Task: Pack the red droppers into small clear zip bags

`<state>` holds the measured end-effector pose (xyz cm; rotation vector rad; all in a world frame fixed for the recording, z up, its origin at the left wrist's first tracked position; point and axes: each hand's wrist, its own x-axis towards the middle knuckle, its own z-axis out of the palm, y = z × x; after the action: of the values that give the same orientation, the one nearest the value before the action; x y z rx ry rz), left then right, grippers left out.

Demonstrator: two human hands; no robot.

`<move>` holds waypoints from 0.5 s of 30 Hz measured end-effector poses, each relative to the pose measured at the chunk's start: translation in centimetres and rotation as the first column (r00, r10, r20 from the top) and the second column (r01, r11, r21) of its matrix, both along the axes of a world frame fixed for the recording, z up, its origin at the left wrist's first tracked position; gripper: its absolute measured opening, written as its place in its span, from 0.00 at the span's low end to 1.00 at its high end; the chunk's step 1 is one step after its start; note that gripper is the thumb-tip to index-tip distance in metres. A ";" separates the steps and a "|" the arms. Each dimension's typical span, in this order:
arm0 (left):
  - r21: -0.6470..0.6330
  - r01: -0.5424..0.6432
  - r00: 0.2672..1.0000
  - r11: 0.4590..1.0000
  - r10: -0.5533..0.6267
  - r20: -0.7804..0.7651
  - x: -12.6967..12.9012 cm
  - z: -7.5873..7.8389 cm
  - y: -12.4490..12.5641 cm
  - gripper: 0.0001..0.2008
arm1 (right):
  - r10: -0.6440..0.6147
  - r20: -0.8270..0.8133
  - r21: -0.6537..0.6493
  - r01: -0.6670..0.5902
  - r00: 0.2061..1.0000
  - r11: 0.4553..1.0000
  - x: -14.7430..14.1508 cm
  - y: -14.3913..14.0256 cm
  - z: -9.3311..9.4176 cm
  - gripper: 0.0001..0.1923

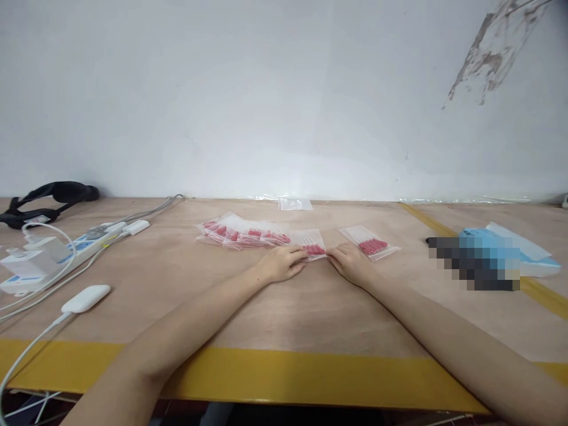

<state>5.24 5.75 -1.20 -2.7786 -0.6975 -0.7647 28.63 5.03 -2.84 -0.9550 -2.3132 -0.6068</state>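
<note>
A small clear plastic bag lies on the table in front of me. Inside it are several slim pieces with red ends and thin pale stems, whose kind I cannot make out. The fingers of my left hand close on the bag's near left edge. At its near right corner, my right hand pinches with thumb and fingertips. Another such bag rests just beyond my right hand. To the left, an overlapping row of similar bags reaches toward the bag I hold.
A flat clear packet lies by the wall. On the left are a power strip with chargers, a white cabled device and a black headband-like object. A blue pack sits right, partly pixelated. Yellow tape lines the front edge.
</note>
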 end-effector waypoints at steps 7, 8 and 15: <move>-0.034 0.048 0.995 0.998 -0.044 0.091 -0.1 -1.0 0.7 0.09 | 0.006 0.034 0.031 -0.007 0.999 0.999 0.2 0.0 0.0 0.11; -0.036 0.047 0.995 0.998 -0.044 0.089 -0.1 -1.0 0.7 0.09 | 0.000 0.049 0.041 -0.002 0.999 0.999 0.2 -0.1 0.1 0.11; -0.027 0.011 0.998 1.000 -0.010 0.058 0.1 -0.4 0.2 0.09 | 0.000 0.073 0.060 -0.005 0.997 0.998 0.3 -0.4 0.7 0.12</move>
<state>5.36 5.97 -1.56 -2.7969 -0.7096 -0.8470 28.89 4.66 -2.09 -0.9160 -2.3458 -0.7172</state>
